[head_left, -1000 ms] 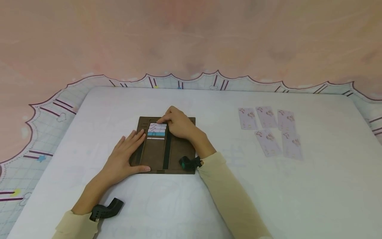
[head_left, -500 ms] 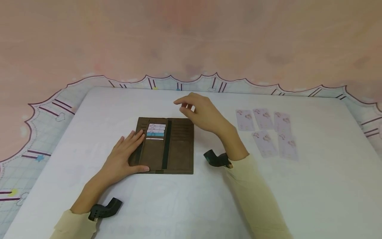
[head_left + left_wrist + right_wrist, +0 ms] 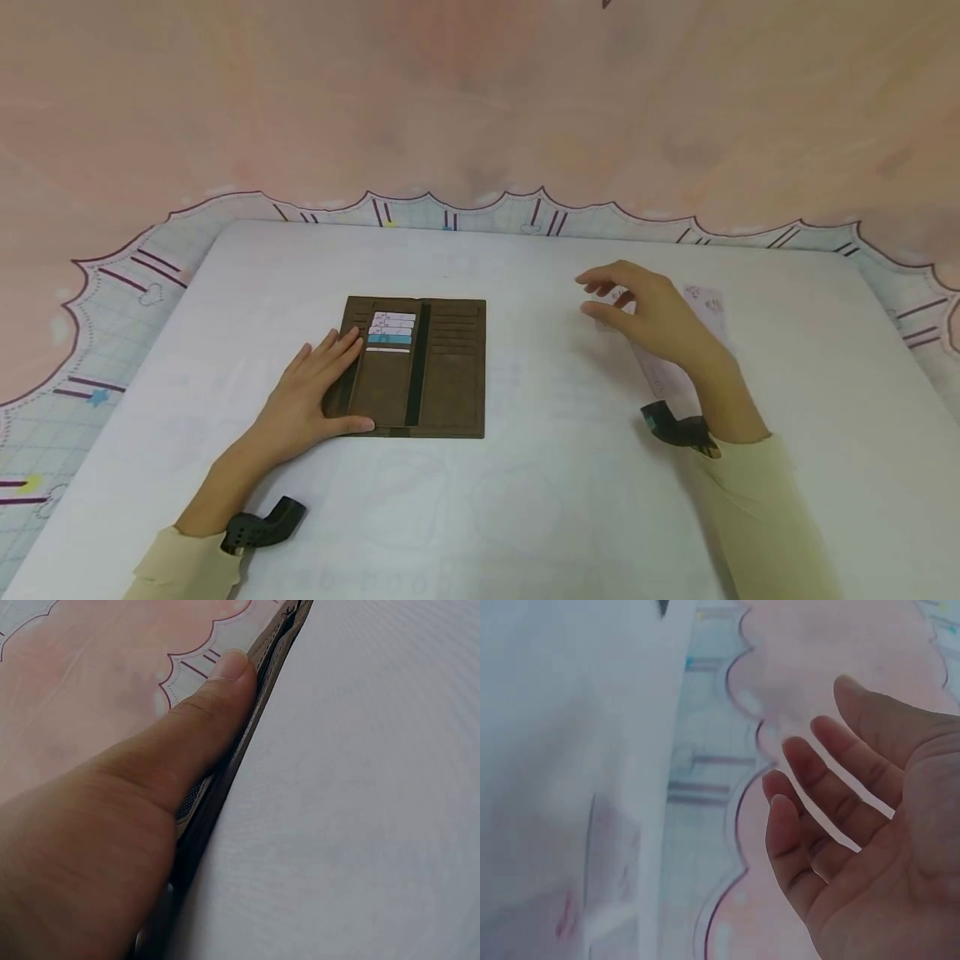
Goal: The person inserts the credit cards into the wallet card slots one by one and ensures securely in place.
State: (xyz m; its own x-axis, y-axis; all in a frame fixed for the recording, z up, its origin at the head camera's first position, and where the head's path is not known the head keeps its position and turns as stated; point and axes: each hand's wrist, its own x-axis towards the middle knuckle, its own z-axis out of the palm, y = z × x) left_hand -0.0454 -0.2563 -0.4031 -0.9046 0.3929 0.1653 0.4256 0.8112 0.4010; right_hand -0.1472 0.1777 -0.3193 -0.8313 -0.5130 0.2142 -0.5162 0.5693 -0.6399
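An open brown wallet (image 3: 453,392) lies on the white tabletop, with several cards (image 3: 392,328) tucked in the slots of its left half, one of them blue. My left hand (image 3: 311,400) rests flat on the wallet's left edge, fingers spread; in the left wrist view its thumb (image 3: 217,694) lies along the wallet's edge. To the right, my right hand (image 3: 648,317) is held over the pale pink loose cards (image 3: 705,304), its fingers loosely bent and nothing in them. The hand and wrist hide most of those cards. The right wrist view shows the bare palm (image 3: 877,900).
The white tabletop (image 3: 525,500) carries the wallet and the loose cards. A patterned cloth border (image 3: 150,283) runs along its far and left edges, with a pinkish surface (image 3: 450,100) beyond. A black wrist camera (image 3: 266,525) sits on the left wrist.
My right hand has left the card slots of the wallet, lifted, and moved right to above the loose cards. My left hand has stayed on the wallet.
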